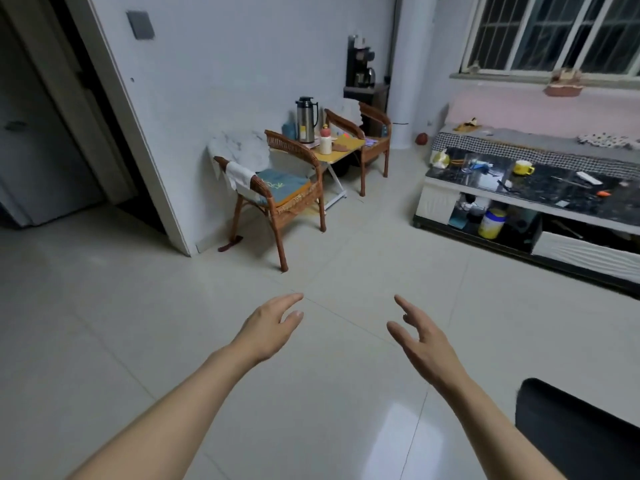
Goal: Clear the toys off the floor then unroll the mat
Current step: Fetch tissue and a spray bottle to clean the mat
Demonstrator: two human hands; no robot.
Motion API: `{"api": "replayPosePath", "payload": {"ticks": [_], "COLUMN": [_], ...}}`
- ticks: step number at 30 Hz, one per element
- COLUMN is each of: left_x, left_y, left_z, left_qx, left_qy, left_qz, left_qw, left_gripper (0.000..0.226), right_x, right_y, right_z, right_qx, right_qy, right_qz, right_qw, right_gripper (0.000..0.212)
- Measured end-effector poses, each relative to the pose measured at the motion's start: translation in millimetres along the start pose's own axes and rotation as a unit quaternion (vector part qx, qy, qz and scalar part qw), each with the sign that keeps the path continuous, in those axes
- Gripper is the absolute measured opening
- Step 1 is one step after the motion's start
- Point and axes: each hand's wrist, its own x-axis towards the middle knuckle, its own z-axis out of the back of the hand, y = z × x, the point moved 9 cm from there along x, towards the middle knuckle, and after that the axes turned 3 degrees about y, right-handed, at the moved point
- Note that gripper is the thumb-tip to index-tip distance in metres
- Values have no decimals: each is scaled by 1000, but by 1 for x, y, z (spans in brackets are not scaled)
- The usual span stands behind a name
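Head view. We hold both arms out over the pale tiled floor (138, 306). Our left hand (268, 329) is spread loosely, fingers apart and slightly curled, gripping nothing. Our right hand (424, 344) is likewise spread, index finger extended forward, thumb out to the side, nothing in it. The two hands hang well apart from each other, palms turned inward, above a tile joint.

We see no toys on the stretch of floor beneath or around the hands; the tiles there are bare. We cannot make out a rolled mat with any certainty. A dark rounded object (571, 427) cuts into the lower right corner, just beside our right forearm; what it is, we cannot tell.

Farther off: a wicker chair (277, 192) with a blue cushion stands ahead of the left hand, well apart from it. Behind it, a small yellow surface (341, 147) carries a steel thermos (306, 119) and a small bottle. A second wicker chair (374, 133) sits beyond. To the right, a low cabinet (485, 209) with a dark top holds a yellow mug (522, 167) and clutter. A small reddish ball (421, 138) lies on the floor near the white column, far from both hands.
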Motion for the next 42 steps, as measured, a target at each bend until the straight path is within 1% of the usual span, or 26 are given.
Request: {"api": "replayPosePath", "payload": {"ticks": [3,6,10,14,17,21,23,28,34,36,40,42], "left_x": [29,67,134,205,264,336,371,455,572,602,668,687], "left_y": [2,14,38,60,74,79,82,89,108,112,137,152], "left_z": [21,48,81,113,135,163,168,181,198,203,219,221], "left_qx": [-1,-13,-13,-20,-29,-19,-20,-7,-25,-34,-50,-65], "left_qy": [-33,-71,-102,-126,-119,-125,-115,-115,-144,-146,-177,-171], "left_qz": [4,26,38,41,46,27,29,15,35,46,78,108], "left_qw": [999,997,994,991,991,992,993,993,989,988,980,977], "left_gripper": [41,40,40,40,40,39,39,37,35,36,38,38], "right_x": [48,108,197,283,351,420,453,538,675,712,798,831], "right_y": [15,33,56,77,89,102,99,97,105,109,123,127], "right_z": [-1,-6,-18,-25,-32,-37,-42,-43,-42,-43,-68,-83], "right_qx": [25,23,20,15,15,25,25,22,23,34,45,48], "right_qy": [8,22,37,33,38,30,41,44,62,69,127,146], "right_qz": [31,61,95,119,114,123,111,118,145,138,170,168], "right_qw": [999,998,995,992,993,992,993,992,987,987,976,974], "right_gripper": [50,50,51,55,54,52,53,53,55,54,53,53]}}
